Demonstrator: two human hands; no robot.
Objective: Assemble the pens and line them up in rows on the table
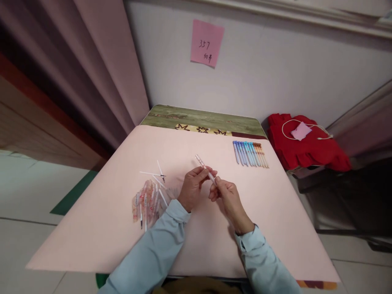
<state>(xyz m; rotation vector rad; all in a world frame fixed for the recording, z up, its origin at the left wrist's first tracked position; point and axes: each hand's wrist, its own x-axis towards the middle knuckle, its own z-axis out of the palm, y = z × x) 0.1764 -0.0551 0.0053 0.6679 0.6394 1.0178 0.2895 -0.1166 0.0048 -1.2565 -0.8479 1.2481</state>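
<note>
Lower left of the frame: clear pen parts (146, 200), beside thin white sticks (149, 173). Centre: pale pen (200, 162), pinched between thumb and fingers of left hand (192, 185) and, at its lower end, of right hand (226, 195). Right of centre: coloured pens (250, 154) in row.

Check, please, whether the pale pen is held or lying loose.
Held: the left hand and right hand both pinch the pale pen, whose clear end sticks out beyond the left hand.
</note>
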